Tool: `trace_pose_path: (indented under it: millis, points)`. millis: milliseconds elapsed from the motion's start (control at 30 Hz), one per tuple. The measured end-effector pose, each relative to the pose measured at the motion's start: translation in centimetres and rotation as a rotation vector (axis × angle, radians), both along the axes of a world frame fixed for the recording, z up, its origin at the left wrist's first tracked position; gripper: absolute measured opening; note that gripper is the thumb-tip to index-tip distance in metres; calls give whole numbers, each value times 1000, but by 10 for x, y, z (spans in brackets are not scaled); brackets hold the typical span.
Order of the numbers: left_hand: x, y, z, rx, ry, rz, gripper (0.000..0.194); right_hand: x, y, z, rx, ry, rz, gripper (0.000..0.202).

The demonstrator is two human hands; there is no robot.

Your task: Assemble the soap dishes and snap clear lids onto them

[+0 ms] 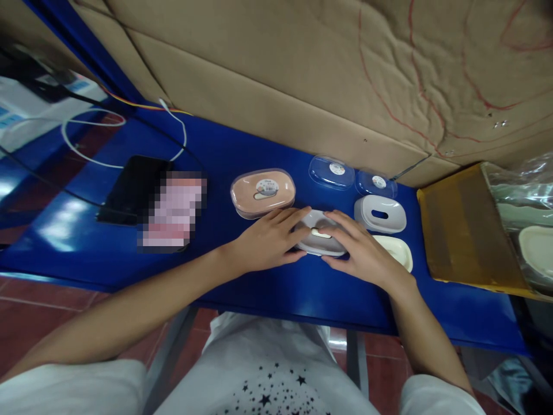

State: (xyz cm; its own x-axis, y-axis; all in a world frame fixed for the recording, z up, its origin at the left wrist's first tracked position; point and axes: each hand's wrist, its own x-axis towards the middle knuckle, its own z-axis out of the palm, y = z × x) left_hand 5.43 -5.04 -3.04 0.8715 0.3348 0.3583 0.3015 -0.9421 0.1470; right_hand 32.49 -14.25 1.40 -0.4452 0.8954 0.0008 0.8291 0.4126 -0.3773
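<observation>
A grey oval soap dish (323, 245) sits at the table's front middle, with a cream piece (320, 233) in its central slot. My left hand (283, 235) grips its left end, thumb and fingers round the rim. At the opposite end, my right hand (352, 242) holds the rim, with a finger on or close to the cream piece. A cream oval tray (401, 252) lies beside my right hand, partly hidden by it. Just behind my left hand stands a peach soap dish (244, 190) under a clear, labelled lid.
Clear labelled lids (322, 172) and a grey slotted piece (395, 213) lie behind my right hand. An open cardboard box (460, 230) with bagged parts borders the right. A blurred-out phone (173, 213), a black device (133, 187) and cables occupy the left. Cardboard (268, 86) walls the back.
</observation>
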Motion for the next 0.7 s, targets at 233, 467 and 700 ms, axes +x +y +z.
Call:
trace_pose_path:
  millis: [233,467,700]
  points:
    - [1,1,1,28,-107,-9,31,3,4,3,8,58,-32,50]
    - [1,2,3,-5,-91,-8,30,5,4,0,26,46,-26,53]
    - [-1,5,12,59,-109,50,30,17,8,2,107,6,-97,63]
